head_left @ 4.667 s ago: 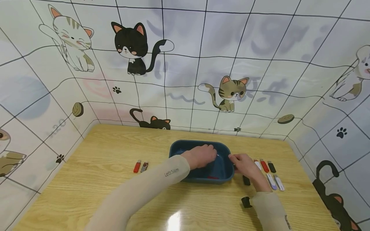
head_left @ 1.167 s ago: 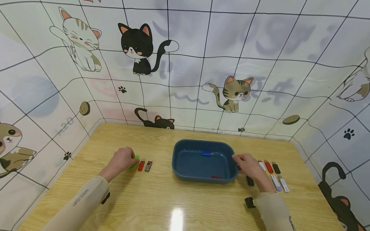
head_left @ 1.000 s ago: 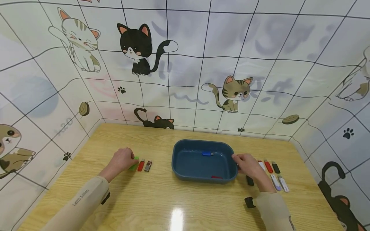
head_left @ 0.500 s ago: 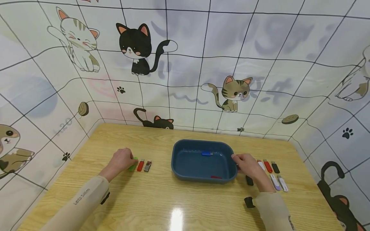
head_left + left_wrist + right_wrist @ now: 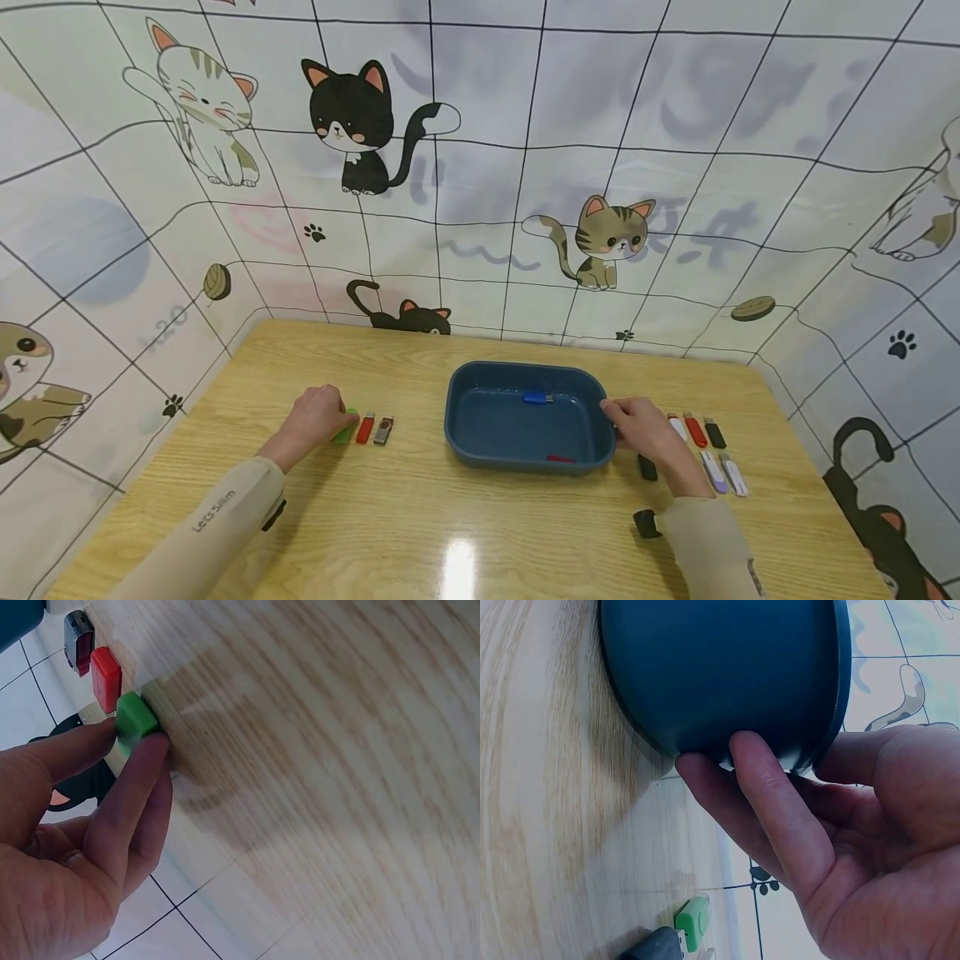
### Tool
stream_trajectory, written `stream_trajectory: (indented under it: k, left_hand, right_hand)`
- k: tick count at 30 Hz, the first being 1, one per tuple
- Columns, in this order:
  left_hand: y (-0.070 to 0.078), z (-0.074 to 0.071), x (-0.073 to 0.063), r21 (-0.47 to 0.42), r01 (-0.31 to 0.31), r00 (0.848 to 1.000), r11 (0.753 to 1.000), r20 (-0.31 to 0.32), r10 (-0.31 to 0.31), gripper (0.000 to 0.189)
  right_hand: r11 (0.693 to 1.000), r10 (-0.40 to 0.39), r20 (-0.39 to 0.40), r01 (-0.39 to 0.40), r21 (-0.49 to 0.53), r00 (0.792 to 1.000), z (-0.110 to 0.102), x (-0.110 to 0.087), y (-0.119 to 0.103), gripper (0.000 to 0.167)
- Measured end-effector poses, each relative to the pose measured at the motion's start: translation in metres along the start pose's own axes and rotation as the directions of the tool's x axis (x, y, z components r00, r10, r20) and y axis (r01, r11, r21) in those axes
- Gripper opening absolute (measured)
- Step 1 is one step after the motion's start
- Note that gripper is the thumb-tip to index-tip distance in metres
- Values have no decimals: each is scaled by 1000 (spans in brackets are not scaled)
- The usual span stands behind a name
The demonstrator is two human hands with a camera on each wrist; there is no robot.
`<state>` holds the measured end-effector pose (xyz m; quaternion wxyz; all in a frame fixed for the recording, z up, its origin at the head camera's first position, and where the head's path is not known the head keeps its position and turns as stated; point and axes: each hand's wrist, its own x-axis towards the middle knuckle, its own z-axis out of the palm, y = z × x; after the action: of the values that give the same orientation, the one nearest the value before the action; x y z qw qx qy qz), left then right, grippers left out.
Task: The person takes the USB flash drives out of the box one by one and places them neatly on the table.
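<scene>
My left hand pinches a green USB flash drive between thumb and fingers at the left of the table. Beside it lie a red USB flash drive and a grey swivel one. A dark blue rectangular tub stands mid-table. Inside it, a blue USB flash drive lies near the back and a red thing shows partly above the front wall. My right hand grips the tub's right end, thumb at the rim and fingers against the outer wall.
Right of the tub lie several more USB flash drives, among them a red one, a black one and a white-and-purple one. A green drive shows below my right hand. Cat-printed cloth walls enclose the table.
My left hand has left the inside of the tub and moved left to the green flash drive. The blue drive shows in the tub. Over the last second, both hands stay nearly still.
</scene>
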<state>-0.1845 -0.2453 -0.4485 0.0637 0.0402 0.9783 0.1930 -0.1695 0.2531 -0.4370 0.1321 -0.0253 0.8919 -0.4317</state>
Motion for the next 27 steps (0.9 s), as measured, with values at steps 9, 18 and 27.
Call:
stream_trajectory:
  k: [9,18,27]
  left_hand:
    - [2,-2,0,2,-18,1000,1000,-11,18,55]
    - [11,-18,0,-1,-47,993,999,-104,47,26]
    - [67,-34,0,40,-228,892,973,-392,225,28]
  right_hand:
    - [1000,-11,-12,11,-18,1000,-2,0,2,38]
    - [1000,-11,7,11,22,1000,-1,0,1,41]
    - [1000,-10,7,9,28,1000,0,0,1,41]
